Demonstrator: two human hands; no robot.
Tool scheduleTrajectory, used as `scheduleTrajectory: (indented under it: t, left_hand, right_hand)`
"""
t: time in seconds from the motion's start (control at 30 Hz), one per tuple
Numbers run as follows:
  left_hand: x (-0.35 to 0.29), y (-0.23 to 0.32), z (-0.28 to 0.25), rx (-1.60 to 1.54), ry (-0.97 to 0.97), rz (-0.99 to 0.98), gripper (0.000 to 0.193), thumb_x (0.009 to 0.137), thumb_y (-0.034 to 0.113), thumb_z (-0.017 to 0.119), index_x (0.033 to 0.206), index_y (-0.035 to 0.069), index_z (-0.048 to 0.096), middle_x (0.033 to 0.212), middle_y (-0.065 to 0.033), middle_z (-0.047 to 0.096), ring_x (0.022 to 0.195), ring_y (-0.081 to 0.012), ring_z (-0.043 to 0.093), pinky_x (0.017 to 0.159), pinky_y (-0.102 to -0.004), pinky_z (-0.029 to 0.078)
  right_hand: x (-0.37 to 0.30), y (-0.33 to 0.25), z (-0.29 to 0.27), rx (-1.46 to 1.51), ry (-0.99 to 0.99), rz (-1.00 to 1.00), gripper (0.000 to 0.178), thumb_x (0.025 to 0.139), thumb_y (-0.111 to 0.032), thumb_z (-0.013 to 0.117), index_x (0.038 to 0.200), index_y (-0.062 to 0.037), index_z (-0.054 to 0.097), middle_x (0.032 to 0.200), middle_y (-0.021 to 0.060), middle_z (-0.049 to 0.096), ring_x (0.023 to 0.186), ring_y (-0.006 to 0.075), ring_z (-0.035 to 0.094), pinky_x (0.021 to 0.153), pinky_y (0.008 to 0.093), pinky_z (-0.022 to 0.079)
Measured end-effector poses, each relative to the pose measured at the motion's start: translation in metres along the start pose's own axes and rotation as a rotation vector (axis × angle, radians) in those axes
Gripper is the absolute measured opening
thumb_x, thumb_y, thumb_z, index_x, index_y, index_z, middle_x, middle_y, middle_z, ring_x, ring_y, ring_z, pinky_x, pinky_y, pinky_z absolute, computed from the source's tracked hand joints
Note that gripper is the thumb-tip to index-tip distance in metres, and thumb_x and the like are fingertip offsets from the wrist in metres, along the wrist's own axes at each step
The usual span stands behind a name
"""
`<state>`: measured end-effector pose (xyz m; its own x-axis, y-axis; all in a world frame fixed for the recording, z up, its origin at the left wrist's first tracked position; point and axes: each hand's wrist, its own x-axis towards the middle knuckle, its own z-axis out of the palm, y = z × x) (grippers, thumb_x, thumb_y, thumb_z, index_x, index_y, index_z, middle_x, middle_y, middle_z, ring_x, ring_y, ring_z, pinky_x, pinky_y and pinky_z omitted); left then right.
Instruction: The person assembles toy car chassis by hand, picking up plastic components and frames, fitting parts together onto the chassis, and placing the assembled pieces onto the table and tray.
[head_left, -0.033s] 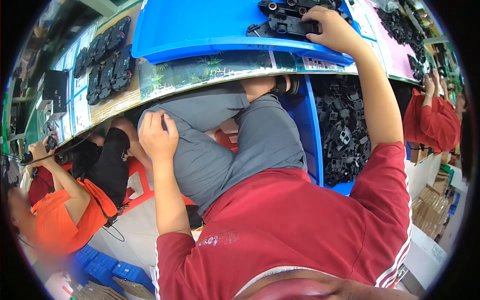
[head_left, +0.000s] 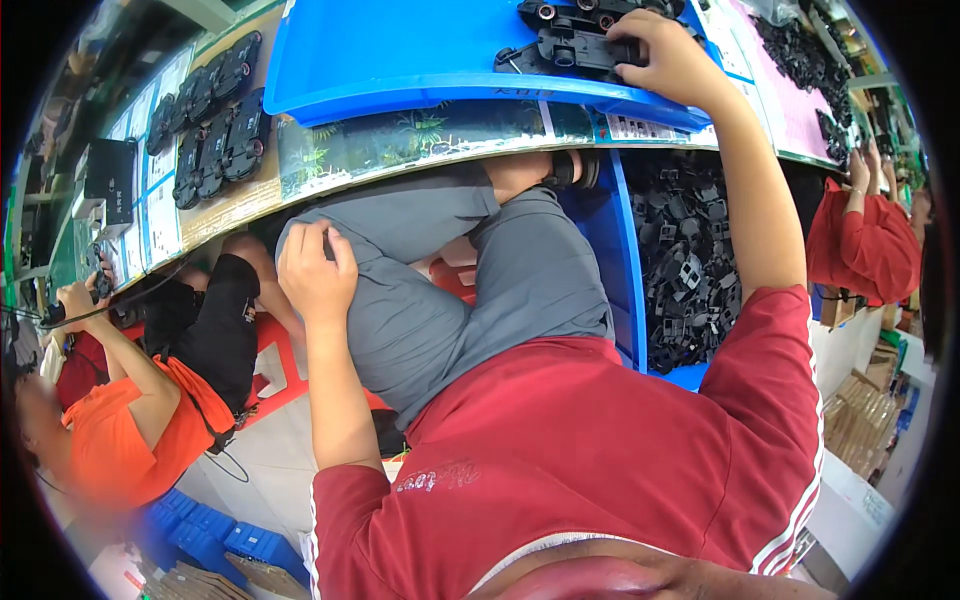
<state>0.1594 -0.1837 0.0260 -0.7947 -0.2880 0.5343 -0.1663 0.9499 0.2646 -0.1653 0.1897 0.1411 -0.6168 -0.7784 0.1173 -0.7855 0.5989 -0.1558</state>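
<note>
My right hand (head_left: 662, 62) reaches into the blue tray (head_left: 380, 92) on the table, its thumb and fingers closed around the right end of a black toy car base (head_left: 568, 52). Small wheels show on that base; its gripped end is partly hidden by my fingers. More black car bases (head_left: 548, 12) lie just behind it, against the far right part of the tray. My left hand (head_left: 318, 268) rests on my left thigh, fingers curled in, with nothing seen in it.
Rows of black car bodies (head_left: 222, 115) sit on the table to the left. Under the table at right, a blue bin (head_left: 630, 270) holds many small black parts (head_left: 685, 265). A co-worker in orange (head_left: 140, 430) sits at left; another in red (head_left: 865, 245) at far right.
</note>
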Motion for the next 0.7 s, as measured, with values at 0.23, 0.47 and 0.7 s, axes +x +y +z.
scheduleTrajectory:
  t: [0.23,0.47,0.7]
  left_hand:
    - [0.003,-0.001,0.000,-0.002,-0.018,-0.004,0.009,0.083,0.010,0.065,0.089,0.005,0.068,0.084,-0.0106,0.063,0.077,-0.0342,0.062,0.068,-0.0433,0.049]
    - [0.005,0.000,0.004,-0.038,-0.021,0.000,0.007,0.083,0.009,0.065,0.088,0.005,0.067,0.083,-0.0103,0.062,0.076,-0.0340,0.062,0.068,-0.0429,0.048]
    - [0.007,0.002,0.002,-0.017,-0.035,0.015,0.007,0.084,0.008,0.064,0.089,0.005,0.067,0.085,-0.0111,0.062,0.078,-0.0346,0.062,0.069,-0.0434,0.049]
  right_hand:
    - [-0.039,0.004,-0.012,0.161,0.321,0.177,0.047,0.083,-0.015,0.080,0.127,-0.0033,0.067,0.121,0.0099,0.068,0.103,0.0178,0.066,0.090,0.0315,0.052]
    - [-0.090,0.012,-0.026,0.688,1.076,0.339,0.028,0.092,-0.013,0.077,0.112,0.0062,0.070,0.103,0.0092,0.074,0.092,0.0147,0.070,0.087,0.0268,0.057]
    - [-0.139,0.090,-0.055,0.109,1.245,0.604,0.057,0.084,-0.042,0.084,0.115,0.0042,0.072,0.103,0.0119,0.074,0.091,0.0179,0.071,0.084,0.0277,0.055]
